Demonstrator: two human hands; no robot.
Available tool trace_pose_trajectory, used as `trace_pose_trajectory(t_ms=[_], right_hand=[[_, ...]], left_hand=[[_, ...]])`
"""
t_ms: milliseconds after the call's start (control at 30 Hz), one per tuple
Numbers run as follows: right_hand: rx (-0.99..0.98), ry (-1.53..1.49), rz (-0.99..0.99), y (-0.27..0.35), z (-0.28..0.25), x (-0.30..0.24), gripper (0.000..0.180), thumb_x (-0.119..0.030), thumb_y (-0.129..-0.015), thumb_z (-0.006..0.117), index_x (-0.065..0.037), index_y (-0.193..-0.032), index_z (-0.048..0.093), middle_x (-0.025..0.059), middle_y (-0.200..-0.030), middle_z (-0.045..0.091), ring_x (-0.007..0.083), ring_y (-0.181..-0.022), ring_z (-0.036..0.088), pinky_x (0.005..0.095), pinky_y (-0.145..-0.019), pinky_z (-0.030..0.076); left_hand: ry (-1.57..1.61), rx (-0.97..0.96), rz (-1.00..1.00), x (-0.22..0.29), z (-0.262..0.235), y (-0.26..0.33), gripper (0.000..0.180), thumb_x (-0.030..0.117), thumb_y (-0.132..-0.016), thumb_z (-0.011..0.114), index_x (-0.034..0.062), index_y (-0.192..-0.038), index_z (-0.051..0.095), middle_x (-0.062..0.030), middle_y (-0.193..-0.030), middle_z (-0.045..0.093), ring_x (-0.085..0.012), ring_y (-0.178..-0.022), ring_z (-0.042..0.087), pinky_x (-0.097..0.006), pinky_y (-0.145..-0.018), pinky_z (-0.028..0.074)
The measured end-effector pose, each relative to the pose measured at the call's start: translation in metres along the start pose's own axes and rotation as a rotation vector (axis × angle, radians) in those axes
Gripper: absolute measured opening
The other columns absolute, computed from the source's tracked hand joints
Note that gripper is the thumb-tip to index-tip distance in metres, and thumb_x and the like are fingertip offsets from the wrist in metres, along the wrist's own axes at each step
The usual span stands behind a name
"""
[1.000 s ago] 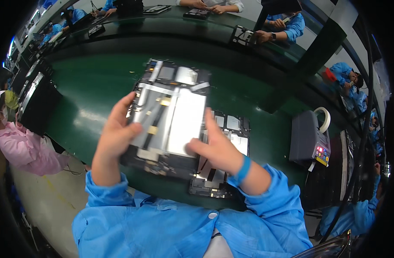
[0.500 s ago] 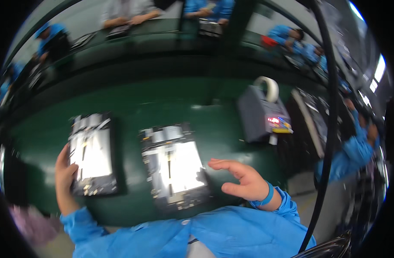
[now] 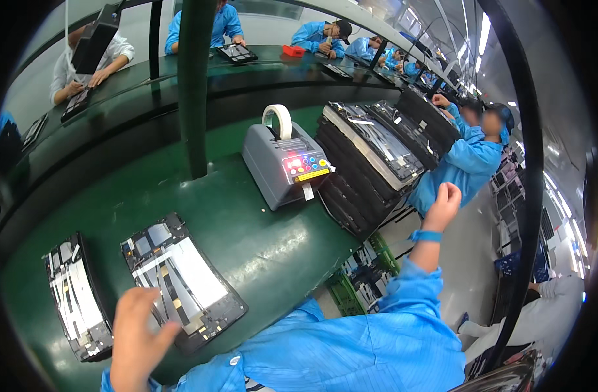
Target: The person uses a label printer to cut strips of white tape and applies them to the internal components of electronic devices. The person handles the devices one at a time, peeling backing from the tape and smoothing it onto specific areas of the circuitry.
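My left hand (image 3: pixel 137 336) rests with fingers apart on the near edge of an open tablet chassis (image 3: pixel 181 277), a black frame with a silver plate and ribbon cables. A second, similar chassis (image 3: pixel 77 304) lies to its left on the green bench (image 3: pixel 273 242). My right hand (image 3: pixel 444 202) is raised out to the right, fingers loosely curled, holding nothing, beside a stack of black trays (image 3: pixel 371 163) loaded with more chassis. A blue band sits on that wrist.
A grey tape dispenser (image 3: pixel 286 166) with coloured buttons and a white tape roll stands mid-bench. A green post (image 3: pixel 196 85) rises behind it. Green crates (image 3: pixel 367 274) sit under the bench edge. Another person in blue (image 3: pixel 472 153) works to the right; others sit at the far bench.
My view has swung right. My left hand has left the far-left chassis and now lies on the nearer one. My right hand has lifted off the bench and reached out toward the tray stack.
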State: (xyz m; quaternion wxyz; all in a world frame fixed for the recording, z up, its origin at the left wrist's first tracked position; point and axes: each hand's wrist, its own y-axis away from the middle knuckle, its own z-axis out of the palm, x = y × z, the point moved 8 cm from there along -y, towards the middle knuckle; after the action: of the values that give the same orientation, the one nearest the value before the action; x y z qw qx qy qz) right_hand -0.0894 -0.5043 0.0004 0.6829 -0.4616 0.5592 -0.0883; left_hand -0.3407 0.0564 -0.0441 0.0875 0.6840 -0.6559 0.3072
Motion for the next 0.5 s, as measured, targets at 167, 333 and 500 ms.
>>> trace_pose_trajectory(t_ms=[167, 333, 500], right_hand=[[-0.231, -0.011, 0.074, -0.024, 0.016, 0.039, 0.028, -0.023, -0.090, 0.058, -0.001, -0.106, 0.055, 0.0045, -0.093, 0.058, 0.0125, -0.085, 0.054, 0.0277, -0.079, 0.043], [-0.791, -0.649, -0.432, 0.088, -0.006, -0.194, 0.024, -0.010, -0.086, 0.056, -0.003, -0.109, 0.055, 0.0138, -0.097, 0.061, 0.0217, -0.089, 0.056, 0.0333, -0.081, 0.044], [-1.316, -0.955, -1.003, 0.143, -0.002, -0.303, 0.028, -0.015, -0.088, 0.058, -0.016, -0.115, 0.054, 0.0081, -0.107, 0.061, 0.0264, -0.097, 0.053, 0.0427, -0.088, 0.042]], left_hand=[[0.614, -0.230, 0.354, 0.104, -0.002, -0.063, 0.023, 0.004, -0.072, 0.065, -0.0003, -0.094, 0.066, -0.0136, -0.085, 0.063, -0.0272, -0.077, 0.060, -0.034, -0.067, 0.047], [0.822, -0.070, 0.611, 0.156, -0.011, -0.107, 0.020, 0.001, -0.074, 0.056, -0.0010, -0.092, 0.066, -0.0125, -0.082, 0.062, -0.0221, -0.073, 0.058, -0.030, -0.065, 0.045], [1.221, -0.026, 0.284, 0.125, 0.022, -0.111, 0.019, 0.001, -0.077, 0.053, -0.0029, -0.093, 0.062, -0.0075, -0.086, 0.059, -0.0130, -0.079, 0.055, -0.025, -0.073, 0.043]])
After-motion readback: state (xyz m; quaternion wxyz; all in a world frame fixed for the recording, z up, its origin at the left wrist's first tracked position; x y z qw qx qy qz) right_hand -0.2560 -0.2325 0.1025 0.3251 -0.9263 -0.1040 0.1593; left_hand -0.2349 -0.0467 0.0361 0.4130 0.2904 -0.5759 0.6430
